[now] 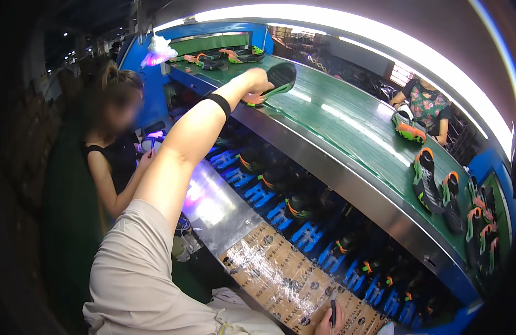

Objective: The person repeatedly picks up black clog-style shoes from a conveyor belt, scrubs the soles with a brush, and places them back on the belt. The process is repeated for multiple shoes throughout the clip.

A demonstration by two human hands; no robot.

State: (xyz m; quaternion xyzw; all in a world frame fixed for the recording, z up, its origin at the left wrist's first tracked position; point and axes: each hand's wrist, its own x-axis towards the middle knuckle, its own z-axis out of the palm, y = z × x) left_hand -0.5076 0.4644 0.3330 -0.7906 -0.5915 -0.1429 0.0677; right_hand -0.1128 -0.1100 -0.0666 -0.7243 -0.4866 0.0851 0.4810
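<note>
My left arm reaches far out over the green conveyor belt (353, 125), a black band around the forearm near the wrist. My left hand (257, 82) is closed on a shoe sole (281, 77), dark with green and orange edges, tilted above the belt's near edge. Low in the view my right hand (328, 320) is partly cut off by the lower edge. Its fingers close around a slim dark-handled tool (333, 306) whose exact kind I cannot make out. Below that hand lies the brown printed cardboard (280, 273) covering the work ledge.
Several shoes (426, 181) sit on the belt at the right, others (205, 61) at its far left. Below the belt runs a row of blue holders (280, 215) with dark shoes. Another person (113, 151) works at the left, one more (428, 103) across the belt. A lamp (157, 51) hangs upper left.
</note>
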